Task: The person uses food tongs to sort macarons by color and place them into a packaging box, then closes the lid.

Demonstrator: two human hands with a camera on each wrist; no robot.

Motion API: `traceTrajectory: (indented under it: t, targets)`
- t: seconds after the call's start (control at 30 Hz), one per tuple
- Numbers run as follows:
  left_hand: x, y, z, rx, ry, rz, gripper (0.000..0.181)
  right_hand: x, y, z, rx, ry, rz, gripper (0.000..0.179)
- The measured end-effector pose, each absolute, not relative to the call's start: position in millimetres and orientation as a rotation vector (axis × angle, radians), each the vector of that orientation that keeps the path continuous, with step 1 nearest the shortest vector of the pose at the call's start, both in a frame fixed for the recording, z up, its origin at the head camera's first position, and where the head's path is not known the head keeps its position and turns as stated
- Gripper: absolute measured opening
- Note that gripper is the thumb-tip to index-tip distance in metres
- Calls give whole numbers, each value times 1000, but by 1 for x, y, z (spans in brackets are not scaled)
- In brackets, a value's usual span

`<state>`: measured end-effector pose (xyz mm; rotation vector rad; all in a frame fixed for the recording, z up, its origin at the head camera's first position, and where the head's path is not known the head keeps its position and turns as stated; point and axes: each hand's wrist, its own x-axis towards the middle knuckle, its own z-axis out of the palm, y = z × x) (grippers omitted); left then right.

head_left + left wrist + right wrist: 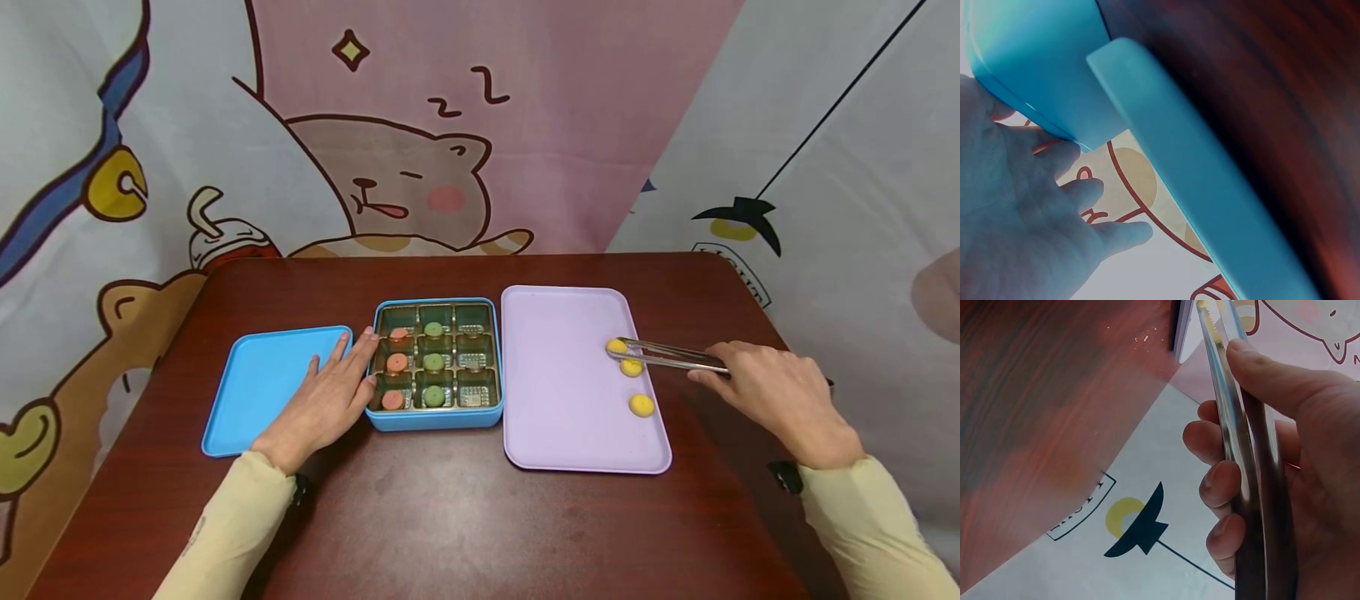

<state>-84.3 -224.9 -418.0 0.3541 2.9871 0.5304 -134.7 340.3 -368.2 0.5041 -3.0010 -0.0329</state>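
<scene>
My right hand (780, 392) grips metal tongs (675, 356), the thumb on one arm and the fingers curled round the other, as the right wrist view shows. The tongs' tips are around a small round yellow macaron (617, 346) on the lilac tray (570, 433). Two other yellow macarons lie nearby on that tray. My left hand (322, 408) rests with extended fingers against the left side of the blue box (438, 422). Inside, a gold divided insert holds orange macarons (397, 362) in the left column and green macarons (434, 362) in the middle one.
A flat blue lid (262, 383) lies left of the box, partly under my left hand. The tray stands close against the box's right side. All rest on a dark brown table (450, 533), with a printed cartoon cloth (570, 125) hanging behind.
</scene>
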Motion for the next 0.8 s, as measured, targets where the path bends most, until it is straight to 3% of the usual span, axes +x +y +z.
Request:
traceTrajectory:
  t: [0.8]
  targets:
    - [-86,-225,-419,344,2980,537,64,-131,333,-370,570,-2881,111,42]
